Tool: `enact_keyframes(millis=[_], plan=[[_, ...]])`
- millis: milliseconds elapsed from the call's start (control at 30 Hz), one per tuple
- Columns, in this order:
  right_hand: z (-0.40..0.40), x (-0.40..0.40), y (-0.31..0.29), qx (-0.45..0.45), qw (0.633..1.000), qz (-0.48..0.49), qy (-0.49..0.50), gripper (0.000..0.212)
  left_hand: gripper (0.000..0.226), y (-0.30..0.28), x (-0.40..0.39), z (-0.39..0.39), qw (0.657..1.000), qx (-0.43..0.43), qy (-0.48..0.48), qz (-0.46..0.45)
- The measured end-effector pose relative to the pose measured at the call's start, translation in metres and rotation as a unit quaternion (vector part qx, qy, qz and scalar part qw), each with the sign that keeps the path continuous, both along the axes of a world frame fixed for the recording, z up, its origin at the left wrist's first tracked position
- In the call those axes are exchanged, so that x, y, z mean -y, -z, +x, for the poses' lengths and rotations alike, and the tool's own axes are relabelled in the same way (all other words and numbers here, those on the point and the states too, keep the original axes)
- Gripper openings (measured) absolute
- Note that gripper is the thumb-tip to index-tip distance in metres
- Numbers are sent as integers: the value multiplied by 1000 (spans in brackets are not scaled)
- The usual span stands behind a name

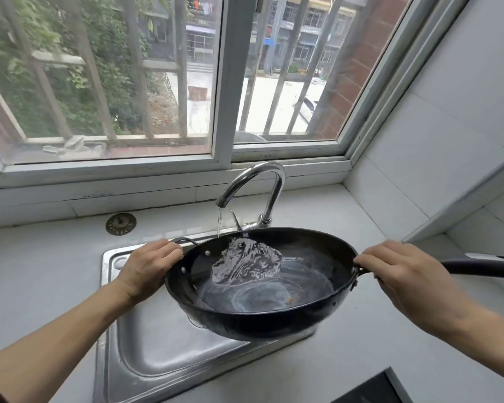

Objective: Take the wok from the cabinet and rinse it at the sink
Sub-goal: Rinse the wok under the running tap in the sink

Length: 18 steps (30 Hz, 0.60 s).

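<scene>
A black wok [303,289] hangs tilted above the steel sink [157,344], held off the basin. Water runs from the chrome faucet [253,181] and lands inside the wok, where a sheet of water swirls. My left hand [149,266] grips the small loop handle on the wok's left rim. My right hand [402,271] grips the base of the long black handle [483,267], which points right.
A white counter [41,271] surrounds the sink, with a round metal drain strainer [120,224] lying at the back left. A barred window [163,82] sits behind the faucet. A tiled wall [448,141] rises on the right. A dark stove edge [370,391] shows at bottom right.
</scene>
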State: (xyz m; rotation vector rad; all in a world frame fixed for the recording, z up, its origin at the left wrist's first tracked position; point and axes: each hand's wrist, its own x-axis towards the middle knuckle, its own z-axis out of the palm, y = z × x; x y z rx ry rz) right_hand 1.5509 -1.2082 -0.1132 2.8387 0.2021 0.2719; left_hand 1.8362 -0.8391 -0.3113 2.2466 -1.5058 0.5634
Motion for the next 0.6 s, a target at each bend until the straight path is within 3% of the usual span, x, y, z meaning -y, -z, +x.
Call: enact_keyframes(millis=[333, 600], plan=[[36, -19, 16, 8, 998, 29, -50, 54, 9, -23, -55, -2, 997, 38, -54, 33], [65, -36, 38, 17, 993, 68, -92, 52, 18, -39, -103, -10, 990, 67, -111, 58]])
